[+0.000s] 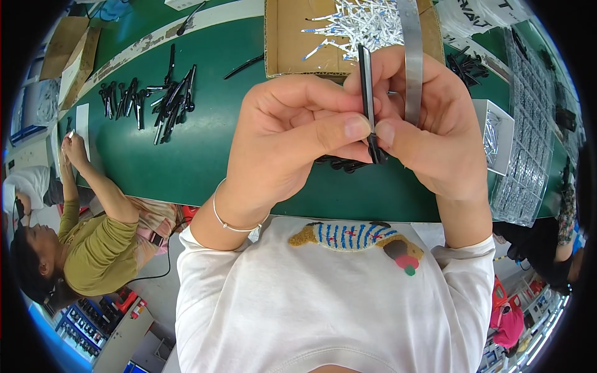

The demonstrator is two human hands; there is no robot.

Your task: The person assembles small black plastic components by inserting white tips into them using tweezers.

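Note:
A long, narrow black clip-like piece stands nearly upright in front of me, with a pale line along its length and a thicker lower end. My left hand pinches it between thumb and fingertips from the left. My right hand has its thumb and fingers closed on the same piece from the right. A flat silver metal strip runs down from the upper edge across my right fingers, its lower end behind the thumb; whether that hand grips it I cannot tell. More black pieces lie on the table below my hands.
Behind my hands stands a cardboard box of small white-and-blue strips. Black pieces lie in piles on the green table. At right are a white box of thin silvery parts and clear plastic trays. A co-worker sits left.

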